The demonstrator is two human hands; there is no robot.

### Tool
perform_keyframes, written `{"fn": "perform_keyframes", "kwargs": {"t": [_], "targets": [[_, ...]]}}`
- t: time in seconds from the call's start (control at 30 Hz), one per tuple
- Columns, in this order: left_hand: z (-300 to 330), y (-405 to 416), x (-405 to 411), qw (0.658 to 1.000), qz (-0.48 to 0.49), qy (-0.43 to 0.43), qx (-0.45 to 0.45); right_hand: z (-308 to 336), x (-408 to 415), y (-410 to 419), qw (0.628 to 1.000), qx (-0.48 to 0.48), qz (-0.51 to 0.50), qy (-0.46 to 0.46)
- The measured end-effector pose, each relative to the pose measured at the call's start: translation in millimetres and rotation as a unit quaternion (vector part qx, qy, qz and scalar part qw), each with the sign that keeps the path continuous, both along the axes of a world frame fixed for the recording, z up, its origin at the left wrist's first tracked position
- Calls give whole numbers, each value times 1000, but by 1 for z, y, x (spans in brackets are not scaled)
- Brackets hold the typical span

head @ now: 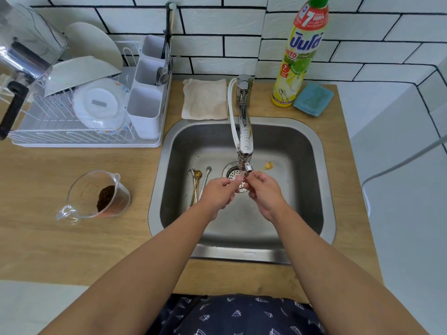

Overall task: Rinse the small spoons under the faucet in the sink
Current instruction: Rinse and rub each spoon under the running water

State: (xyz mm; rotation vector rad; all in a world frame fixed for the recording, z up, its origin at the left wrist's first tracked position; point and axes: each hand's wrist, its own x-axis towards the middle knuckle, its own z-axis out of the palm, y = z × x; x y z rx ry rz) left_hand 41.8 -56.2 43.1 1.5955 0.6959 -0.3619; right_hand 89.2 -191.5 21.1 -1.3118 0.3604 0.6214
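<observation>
Gold spoon [262, 168] is pinched by its handle in the right hand [263, 192], bowl angled up beside the faucet [244, 131] nozzle, likely for rinsing. Left hand [219, 193] curls at the handle's end, seemingly steadying it. Other spoons [198, 183] wait on the sink [300, 146] floor.

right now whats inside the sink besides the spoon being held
A cluster of small spoons lies on the sink floor left of the drain strainer. The left hand covers their handle ends, and both hands hide part of the drain.
</observation>
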Motion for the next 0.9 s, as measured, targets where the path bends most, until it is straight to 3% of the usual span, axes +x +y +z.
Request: {"fn": "perform_keyframes", "kwargs": {"t": [0.13,0.2,0.33,0.53,0.7,0.9], "targets": [[-2,-11,9,986,23,-14,-163,8,9,-5,998,28,-46,-12],[-3,-13,10,986,18,-19,-162,9,12,-7,998,32,-51,-14],[-4,-12,7,997,10,-29,-75,9,17,-11,998,35,-45,-24],[-3,-17,7,976,74,46,-201,5,12,-16,998,53,-40,-18],[-7,-13,3,998,-3,5,-66,1,4,-14,999,5,-38,-19],[-8,-4,3,996,-75,-47,22,3,-1,-8,999,-5,-34,-9]]}}
